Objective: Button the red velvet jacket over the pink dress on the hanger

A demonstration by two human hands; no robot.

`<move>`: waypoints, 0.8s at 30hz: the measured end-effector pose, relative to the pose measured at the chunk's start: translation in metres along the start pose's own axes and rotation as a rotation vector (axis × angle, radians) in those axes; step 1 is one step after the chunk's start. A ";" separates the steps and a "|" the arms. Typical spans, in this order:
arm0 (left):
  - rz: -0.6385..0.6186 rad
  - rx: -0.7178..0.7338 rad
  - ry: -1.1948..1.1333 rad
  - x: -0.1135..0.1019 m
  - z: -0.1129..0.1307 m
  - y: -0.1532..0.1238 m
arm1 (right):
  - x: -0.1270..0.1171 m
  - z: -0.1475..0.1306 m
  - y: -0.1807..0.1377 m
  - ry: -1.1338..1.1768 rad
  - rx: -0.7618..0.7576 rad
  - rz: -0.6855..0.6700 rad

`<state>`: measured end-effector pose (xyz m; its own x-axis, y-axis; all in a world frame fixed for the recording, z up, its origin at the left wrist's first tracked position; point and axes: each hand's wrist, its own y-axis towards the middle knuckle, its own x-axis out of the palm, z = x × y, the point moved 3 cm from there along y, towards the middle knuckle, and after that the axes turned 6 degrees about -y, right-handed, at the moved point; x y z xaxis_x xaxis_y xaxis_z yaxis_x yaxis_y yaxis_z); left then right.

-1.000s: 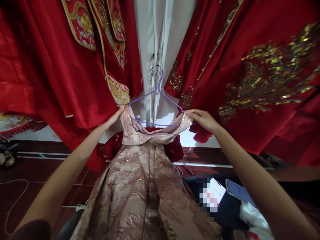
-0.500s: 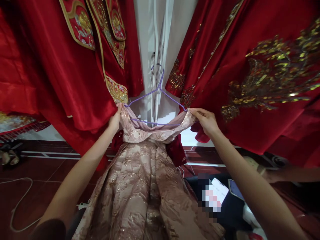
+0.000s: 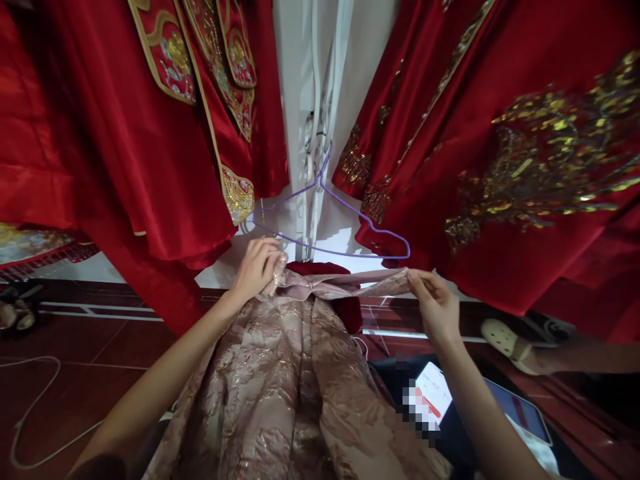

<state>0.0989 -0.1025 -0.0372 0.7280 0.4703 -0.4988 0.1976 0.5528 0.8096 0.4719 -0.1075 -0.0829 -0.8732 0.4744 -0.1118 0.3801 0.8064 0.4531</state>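
Note:
A pink-gold brocade dress (image 3: 280, 373) spreads toward me, its top edge held up between my hands. My left hand (image 3: 259, 268) is closed on the gathered left end of that top edge. At the other end, my right hand (image 3: 434, 299) pinches the corner of the pink band between thumb and fingers, pulling it out sideways. Just above the band hangs a purple wire hanger (image 3: 350, 252), bare of the dress and apart from both hands.
Red embroidered garments hang on the left (image 3: 165, 167) and right (image 3: 500, 147). A white pole (image 3: 325, 87) stands between them. Lower right are a lit phone (image 3: 434, 393), a tablet (image 3: 520, 407) and a person's foot in a pale clog (image 3: 505, 340). A white cable (image 3: 37, 400) curls across the floor.
The dress top has come off the purple hanger and dropped below it. My left hand moved right and down with its end; my right hand moved right and down, still pinching the other.

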 end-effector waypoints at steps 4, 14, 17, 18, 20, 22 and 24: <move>-0.257 0.176 0.077 0.025 0.015 0.037 | 0.003 -0.015 -0.001 -0.004 -0.050 0.108; -0.429 0.177 0.134 0.039 0.017 0.029 | 0.002 -0.010 0.009 0.194 -0.009 0.199; -0.446 0.185 0.150 0.033 0.017 0.029 | 0.001 -0.007 0.013 0.200 0.002 0.225; -0.447 0.185 0.157 0.032 0.016 0.029 | 0.001 -0.007 0.014 0.197 0.005 0.231; -0.445 0.187 0.172 0.030 0.014 0.029 | 0.001 -0.007 0.015 0.188 -0.002 0.235; -0.444 0.191 0.187 0.028 0.013 0.028 | 0.002 -0.010 0.017 0.181 -0.023 0.230; -0.449 0.196 0.199 0.027 0.013 0.028 | 0.004 -0.016 0.020 0.184 -0.043 0.228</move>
<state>0.1324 -0.0832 -0.0238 0.4083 0.3487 -0.8436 0.5945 0.5997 0.5356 0.4713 -0.0953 -0.0598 -0.8089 0.5662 0.1580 0.5630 0.6688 0.4856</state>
